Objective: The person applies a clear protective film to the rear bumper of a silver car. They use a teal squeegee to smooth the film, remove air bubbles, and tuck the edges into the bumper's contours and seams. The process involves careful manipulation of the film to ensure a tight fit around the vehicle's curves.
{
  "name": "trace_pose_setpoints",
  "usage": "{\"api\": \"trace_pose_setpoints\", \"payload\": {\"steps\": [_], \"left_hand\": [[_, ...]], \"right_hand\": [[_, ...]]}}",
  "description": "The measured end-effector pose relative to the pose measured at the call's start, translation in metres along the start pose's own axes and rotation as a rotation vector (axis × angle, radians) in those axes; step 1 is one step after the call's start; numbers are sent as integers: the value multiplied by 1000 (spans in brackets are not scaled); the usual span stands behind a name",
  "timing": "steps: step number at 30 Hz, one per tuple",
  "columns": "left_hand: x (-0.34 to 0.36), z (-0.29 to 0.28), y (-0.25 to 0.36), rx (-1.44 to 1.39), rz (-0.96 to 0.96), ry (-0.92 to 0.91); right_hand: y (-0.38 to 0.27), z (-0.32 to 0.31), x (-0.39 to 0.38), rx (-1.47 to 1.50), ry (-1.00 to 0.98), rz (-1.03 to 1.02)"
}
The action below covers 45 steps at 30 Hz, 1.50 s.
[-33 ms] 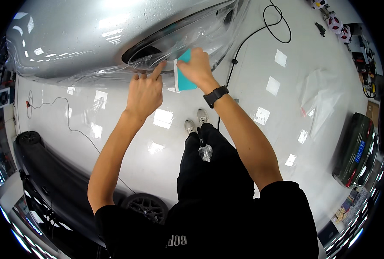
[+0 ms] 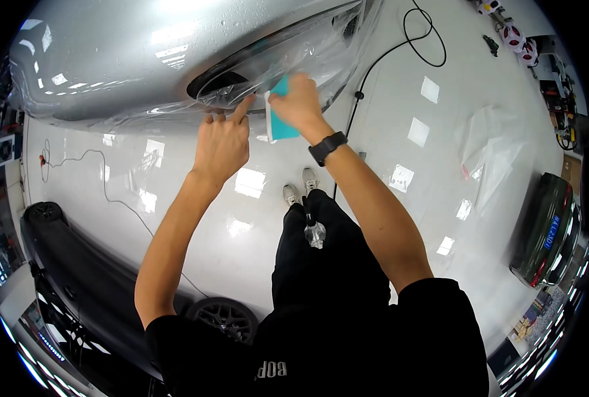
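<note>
The right hand point(image 2: 299, 104) grips a blue-green scraper point(image 2: 282, 126) by the headlight point(image 2: 223, 82), maybe to press its clear film point(image 2: 311, 51), while the left hand point(image 2: 223, 142) perhaps steadies film at the headlight's near edge, hiding whether it pinches.

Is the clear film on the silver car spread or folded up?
Spread, though creased: the clear film drapes over the silver car, with wrinkles showing near the left hand.
</note>
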<state>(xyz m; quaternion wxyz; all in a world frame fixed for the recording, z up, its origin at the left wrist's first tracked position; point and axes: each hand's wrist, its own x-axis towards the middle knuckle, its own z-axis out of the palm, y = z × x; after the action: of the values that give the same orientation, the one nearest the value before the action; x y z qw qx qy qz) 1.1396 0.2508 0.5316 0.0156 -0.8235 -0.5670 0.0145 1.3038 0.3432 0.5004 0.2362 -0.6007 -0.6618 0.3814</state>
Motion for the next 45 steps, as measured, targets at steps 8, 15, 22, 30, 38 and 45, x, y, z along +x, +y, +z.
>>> {"api": "trace_pose_setpoints", "payload": {"steps": [8,15,22,30,38,45], "left_hand": [[1,2,-1,-14,-16,29],[-1,0,4,-60,-29,18],[-2,-1,2,-53,-25,23],[0,1,-1,-45,6,56],[-1,5,-1,-42,-20,52],[-5,1,4,-47,-57,-16]], "right_hand": [[-6,4,4,2,-8,-61],[-17,-3,2,90,-73,116],[2,-1,-2,6,-16,13],[-5,-2,3,-47,-27,-82],[-7,0,4,-90,-47,-132],[-11,1,5,-67,-31,-128]]}}
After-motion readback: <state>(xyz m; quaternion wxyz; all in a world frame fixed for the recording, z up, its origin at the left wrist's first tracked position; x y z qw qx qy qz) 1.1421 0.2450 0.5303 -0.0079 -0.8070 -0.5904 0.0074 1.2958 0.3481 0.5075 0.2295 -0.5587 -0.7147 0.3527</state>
